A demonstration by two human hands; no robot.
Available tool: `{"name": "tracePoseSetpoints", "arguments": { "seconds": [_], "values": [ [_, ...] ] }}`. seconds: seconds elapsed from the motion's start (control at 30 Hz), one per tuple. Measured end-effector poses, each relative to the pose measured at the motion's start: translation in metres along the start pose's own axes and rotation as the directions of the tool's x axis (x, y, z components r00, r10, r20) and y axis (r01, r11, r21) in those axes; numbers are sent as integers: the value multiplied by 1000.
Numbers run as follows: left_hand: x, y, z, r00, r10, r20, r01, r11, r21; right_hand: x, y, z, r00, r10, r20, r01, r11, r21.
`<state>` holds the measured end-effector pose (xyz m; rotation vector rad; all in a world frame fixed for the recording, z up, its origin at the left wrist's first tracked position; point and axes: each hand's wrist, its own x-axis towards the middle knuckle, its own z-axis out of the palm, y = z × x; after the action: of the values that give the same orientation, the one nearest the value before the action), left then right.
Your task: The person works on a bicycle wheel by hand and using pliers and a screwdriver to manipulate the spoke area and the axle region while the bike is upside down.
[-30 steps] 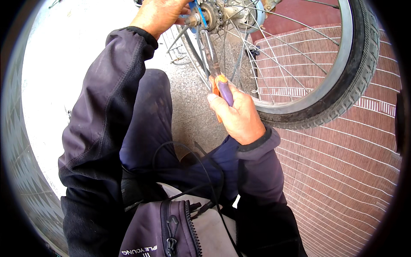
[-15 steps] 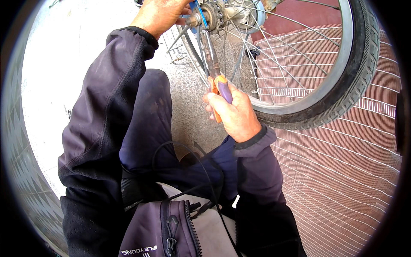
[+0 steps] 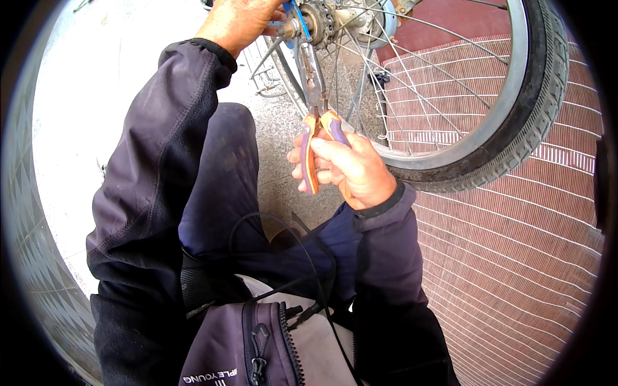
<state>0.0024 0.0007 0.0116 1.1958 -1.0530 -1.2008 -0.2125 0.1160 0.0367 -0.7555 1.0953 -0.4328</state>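
My left hand (image 3: 244, 22) is curled at the axle end (image 3: 286, 29), beside a thin blue piece (image 3: 300, 19); its fingertips are partly hidden. The sprocket and chain (image 3: 320, 22) sit on the hub (image 3: 352, 24) of a bicycle wheel (image 3: 515, 112). My right hand (image 3: 347, 167) holds long pliers (image 3: 313, 83) by their orange-and-purple handles, with the thumb across them and the other fingers loosely curled beneath. The plier jaws reach up to the blue piece just below the axle, where their tips are hard to make out.
A ribbed brown mat (image 3: 496, 257) with white lines spreads at right, below a maroon surface (image 3: 438, 19). Metal bicycle parts (image 3: 261, 77) stand behind the wheel on a speckled floor (image 3: 283, 180). My bent legs (image 3: 219, 161), a bag (image 3: 225, 341) and a black cable (image 3: 302, 248) lie below.
The plier handles have turned, the left one swinging down and left into view. My right fingers have loosened and spread further under the handles. My left hand is nearly unmoved.
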Motion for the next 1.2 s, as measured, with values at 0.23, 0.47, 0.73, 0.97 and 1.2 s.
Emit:
{"name": "tracePoseSetpoints", "arguments": {
  "seconds": [0.23, 0.47, 0.73, 0.97, 1.2],
  "values": [
    [-3, 5, 1, 1000, 1, -7, -1, 1000, 23, -1, 3, -7, 985, 35, 171, -63, 985, 161],
    [-7, 13, 5, 998, -44, -37, 46, 998, 48, -4, 12, -5, 953, -262, -153, 184, 899, -396],
    [-4, 5, 2, 999, -16, -29, 17, 999, 50, 3, 17, 1, 810, -546, -212, 195, 592, -782],
    [-1, 6, 2, 999, -42, -23, 43, 999, 22, 4, 14, 3, 798, -562, -217, 120, 502, -857],
    [-3, 5, 2, 1000, -10, -19, 10, 1000, 24, 4, 12, 3, 799, -563, -212, 126, 500, -857]
  ]
}}
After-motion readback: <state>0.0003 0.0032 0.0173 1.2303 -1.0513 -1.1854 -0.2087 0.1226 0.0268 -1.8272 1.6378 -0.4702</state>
